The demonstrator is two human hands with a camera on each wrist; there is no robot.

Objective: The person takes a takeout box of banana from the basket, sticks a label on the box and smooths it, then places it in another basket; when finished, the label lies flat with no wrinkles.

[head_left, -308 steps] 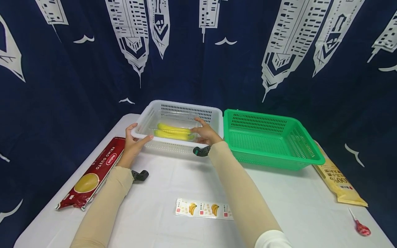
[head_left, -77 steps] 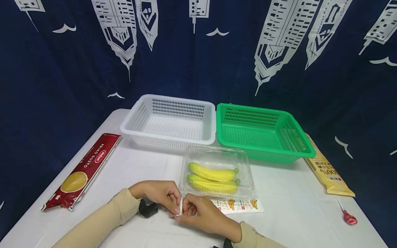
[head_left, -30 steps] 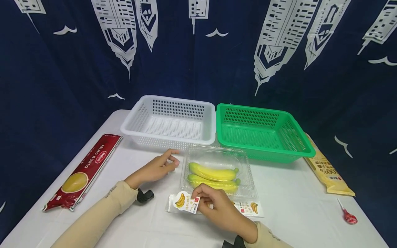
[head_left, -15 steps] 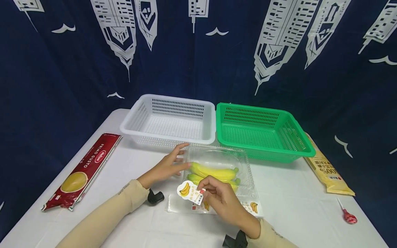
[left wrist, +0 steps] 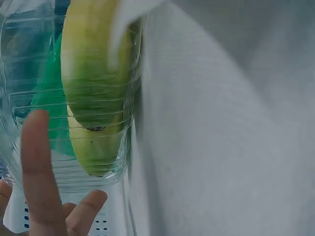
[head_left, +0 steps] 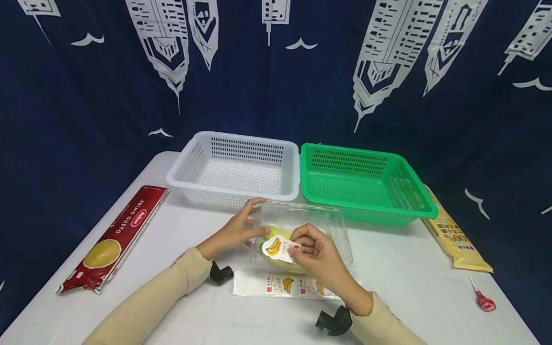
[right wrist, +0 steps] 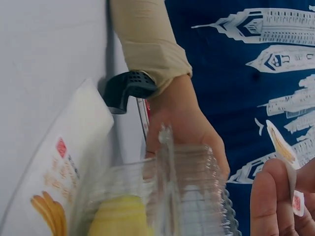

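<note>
A clear plastic clamshell box [head_left: 308,213] with yellow bananas [left wrist: 93,64] inside lies in the middle of the table. My left hand [head_left: 237,231] rests at the box's left side, fingers spread and fairly straight, thumb over the lid's near-left part. Over the lid, my right hand [head_left: 321,256] pinches a white banana sticker [head_left: 276,247] by its right end between thumb and fingertips. The sticker hides part of the bananas in the head view; in the right wrist view the sticker [right wrist: 282,142] stands edge-on. Below the box lies a strip of banana stickers [head_left: 250,282], partly covered by the right hand.
Behind the box stand a white basket [head_left: 233,194] and a green basket [head_left: 366,211], side by side. A red pasta packet [head_left: 114,239] lies left, a yellow packet [head_left: 461,239] and a red lollipop [head_left: 486,302] right. A dark blue curtain [head_left: 276,96] hangs behind the table.
The white basket no longer holds the banana box, which now lies in front. The left hand has come to the box's side. The right hand has brought the sticker up over the lid.
</note>
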